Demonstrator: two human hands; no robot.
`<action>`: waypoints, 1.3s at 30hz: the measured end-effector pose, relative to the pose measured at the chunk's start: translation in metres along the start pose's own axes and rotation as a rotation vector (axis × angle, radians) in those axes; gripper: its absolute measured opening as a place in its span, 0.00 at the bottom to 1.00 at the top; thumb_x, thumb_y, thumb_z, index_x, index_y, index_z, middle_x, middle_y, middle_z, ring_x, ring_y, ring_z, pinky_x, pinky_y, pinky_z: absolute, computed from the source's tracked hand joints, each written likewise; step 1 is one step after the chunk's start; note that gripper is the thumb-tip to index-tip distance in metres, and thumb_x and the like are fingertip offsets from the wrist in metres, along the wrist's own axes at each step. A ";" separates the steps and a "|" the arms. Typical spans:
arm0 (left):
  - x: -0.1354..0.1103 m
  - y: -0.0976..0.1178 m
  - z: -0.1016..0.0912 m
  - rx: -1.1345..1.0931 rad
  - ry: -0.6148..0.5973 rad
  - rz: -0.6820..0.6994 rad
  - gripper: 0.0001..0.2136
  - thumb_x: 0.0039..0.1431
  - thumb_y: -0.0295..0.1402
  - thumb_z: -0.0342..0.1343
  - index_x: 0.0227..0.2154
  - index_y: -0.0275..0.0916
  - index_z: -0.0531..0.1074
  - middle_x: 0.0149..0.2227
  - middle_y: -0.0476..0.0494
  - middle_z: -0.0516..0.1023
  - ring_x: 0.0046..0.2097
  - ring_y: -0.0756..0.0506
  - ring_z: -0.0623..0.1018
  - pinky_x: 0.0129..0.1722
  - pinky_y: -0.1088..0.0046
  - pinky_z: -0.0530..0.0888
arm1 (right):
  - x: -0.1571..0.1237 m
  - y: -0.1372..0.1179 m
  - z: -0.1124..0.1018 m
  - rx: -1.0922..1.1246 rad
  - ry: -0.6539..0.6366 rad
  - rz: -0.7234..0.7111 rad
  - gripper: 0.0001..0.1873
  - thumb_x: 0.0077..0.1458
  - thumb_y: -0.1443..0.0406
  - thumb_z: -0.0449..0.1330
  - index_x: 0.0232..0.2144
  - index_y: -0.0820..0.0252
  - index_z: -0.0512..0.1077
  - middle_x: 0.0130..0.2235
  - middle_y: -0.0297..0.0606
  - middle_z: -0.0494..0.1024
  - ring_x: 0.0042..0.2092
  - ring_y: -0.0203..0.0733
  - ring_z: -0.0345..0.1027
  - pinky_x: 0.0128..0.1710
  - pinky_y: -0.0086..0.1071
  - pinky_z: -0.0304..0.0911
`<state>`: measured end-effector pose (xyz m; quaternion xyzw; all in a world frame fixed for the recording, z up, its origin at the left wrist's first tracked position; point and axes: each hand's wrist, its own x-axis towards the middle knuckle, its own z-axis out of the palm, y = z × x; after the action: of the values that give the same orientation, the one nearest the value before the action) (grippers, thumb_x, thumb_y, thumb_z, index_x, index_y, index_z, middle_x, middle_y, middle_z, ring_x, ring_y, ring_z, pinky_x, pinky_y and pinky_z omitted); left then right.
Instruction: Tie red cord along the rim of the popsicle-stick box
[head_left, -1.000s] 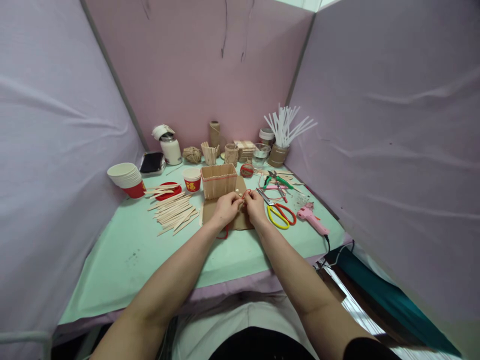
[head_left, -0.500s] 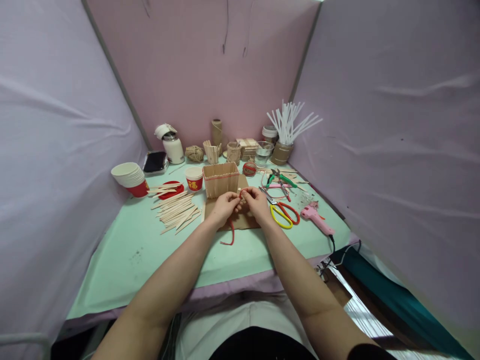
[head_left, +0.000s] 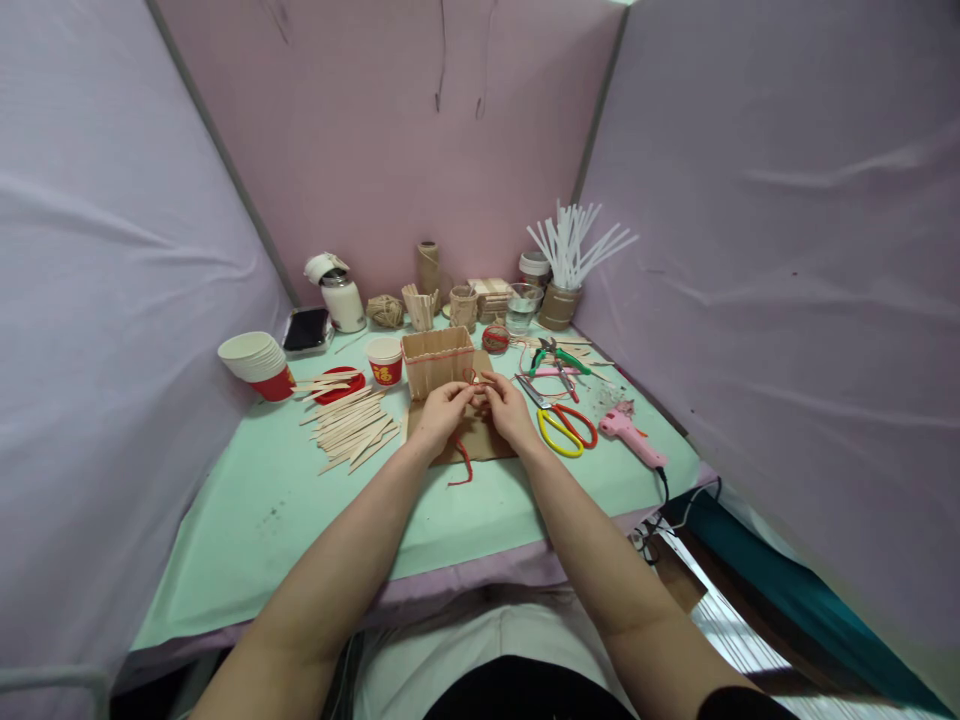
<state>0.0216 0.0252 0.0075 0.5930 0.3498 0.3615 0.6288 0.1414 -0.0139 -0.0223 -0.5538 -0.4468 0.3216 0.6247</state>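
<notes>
Over a brown cardboard sheet (head_left: 480, 440), my left hand (head_left: 444, 415) and my right hand (head_left: 508, 408) meet, fingertips close together. Both pinch a red cord (head_left: 463, 462); a small loop of it shows above the fingers and a loose tail hangs below my left hand onto the table. Just behind my hands stands a box made of wooden craft sticks (head_left: 437, 362), with a red line of cord running round its upper part. Exactly how the cord passes between my fingers is hidden.
To the right lie scissors with yellow and red handles (head_left: 561, 432), green-handled pliers (head_left: 559, 358) and a pink glue gun (head_left: 634, 438). Loose craft sticks (head_left: 352, 428), a red paper cup (head_left: 385, 362) and stacked cups (head_left: 259, 365) are on the left. A jar of white sticks (head_left: 561, 305) stands behind.
My fingers have shifted on the red cord, and a loop now stands up above them. The cord's tail has moved slightly right. The whole view has shifted a little.
</notes>
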 end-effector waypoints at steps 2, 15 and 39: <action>-0.001 0.001 0.000 0.019 0.005 0.020 0.17 0.47 0.44 0.57 0.32 0.33 0.73 0.24 0.48 0.70 0.18 0.57 0.59 0.15 0.82 0.57 | 0.001 0.003 -0.001 -0.040 0.020 -0.003 0.19 0.51 0.60 0.51 0.46 0.56 0.67 0.40 0.40 0.75 0.35 0.39 0.70 0.31 0.33 0.66; -0.003 0.003 -0.001 0.144 0.037 0.089 0.18 0.49 0.47 0.54 0.26 0.34 0.75 0.22 0.46 0.72 0.21 0.54 0.64 0.20 0.78 0.62 | 0.009 0.004 -0.014 -0.079 0.472 -0.095 0.30 0.51 0.64 0.49 0.57 0.58 0.52 0.57 0.50 0.55 0.44 0.39 0.67 0.39 0.34 0.67; -0.003 0.001 0.003 0.292 -0.019 0.197 0.11 0.54 0.37 0.50 0.23 0.36 0.71 0.24 0.49 0.72 0.28 0.51 0.70 0.31 0.77 0.66 | -0.012 -0.020 -0.013 -0.285 -0.090 -0.234 0.13 0.55 0.58 0.50 0.29 0.56 0.71 0.26 0.33 0.72 0.30 0.38 0.63 0.34 0.31 0.57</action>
<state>0.0222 0.0212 0.0083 0.7128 0.3326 0.3610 0.5009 0.1465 -0.0331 -0.0050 -0.5660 -0.5767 0.2046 0.5524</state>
